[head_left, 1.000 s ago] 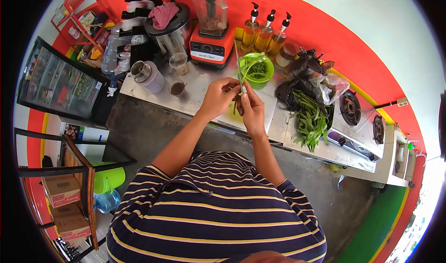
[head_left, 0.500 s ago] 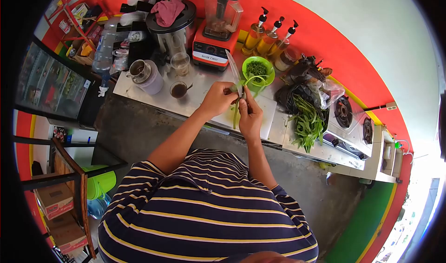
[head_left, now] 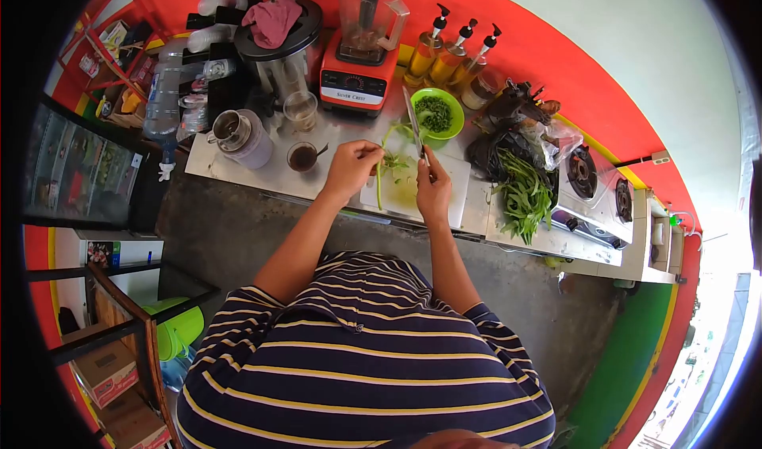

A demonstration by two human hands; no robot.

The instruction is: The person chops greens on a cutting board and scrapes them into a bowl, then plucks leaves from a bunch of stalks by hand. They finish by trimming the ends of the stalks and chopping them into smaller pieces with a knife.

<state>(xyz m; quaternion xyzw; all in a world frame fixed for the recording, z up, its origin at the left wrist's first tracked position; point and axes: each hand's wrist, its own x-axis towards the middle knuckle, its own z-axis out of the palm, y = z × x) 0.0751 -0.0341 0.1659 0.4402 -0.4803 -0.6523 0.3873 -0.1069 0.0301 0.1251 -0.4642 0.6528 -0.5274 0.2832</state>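
Observation:
My left hand pinches a long green vegetable stem, which hangs down over the left side of the white cutting board. My right hand is closed round the handle of a knife. Its blade points up and away from me, beside the bowl. Some cut green leaves lie on the board between my hands. Just beyond my right hand, a bright green bowl holds finely chopped greens.
A bunch of leafy greens lies right of the board, by a black plastic bag and a gas stove. Behind stand a red blender and pump bottles. At left are a glass of dark drink and a pitcher.
My hands have moved apart. My left hand has drawn left with the stem, and the knife blade is now away from it. Cut leaves now show on the board.

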